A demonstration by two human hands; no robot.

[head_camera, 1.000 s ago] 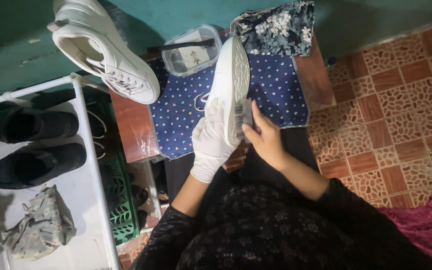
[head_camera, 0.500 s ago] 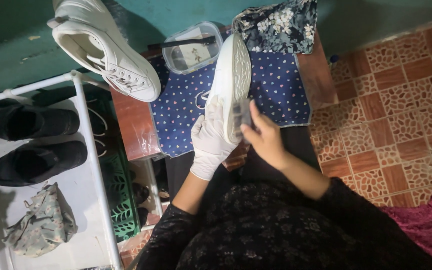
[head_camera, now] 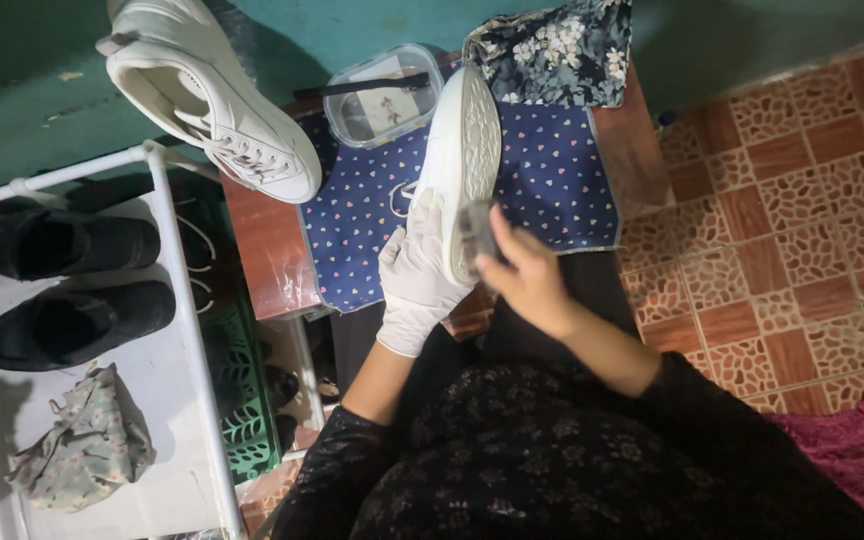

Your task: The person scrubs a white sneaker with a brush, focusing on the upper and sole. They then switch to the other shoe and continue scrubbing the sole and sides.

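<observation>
Since the earlier frames, little had shifted: the right hand (head_camera: pixel 524 278) had slid a touch along the heel end of the white rubber-soled sneaker (head_camera: pixel 462 165), while the left hand (head_camera: pixel 414 275) had kept its hold. That left hand, in a thin white glove, gripped the shoe from the side, its fingers curled together around the upper just below the laces, so the sole stood on edge and faced right. The right hand was bare, and its fingers were bent and pinched on a small blurred greyish object (head_camera: pixel 475 232) pressed against the sole's edge; what the object was could not be told. Beneath both sets of fingers lay a blue cloth dotted with small hearts (head_camera: pixel 562 175), spread over a reddish-brown table (head_camera: pixel 267 250). Beyond the fingertips sat a clear plastic box (head_camera: pixel 384 95) and a dark floral fabric (head_camera: pixel 562 50). Well to the left of the gloved fingers a second white sneaker (head_camera: pixel 214 95) rested upside up, and farther left a white metal rack (head_camera: pixel 167 250) carried two black shoes (head_camera: pixel 67 285) and a crumpled floral rag (head_camera: pixel 82 440).
</observation>
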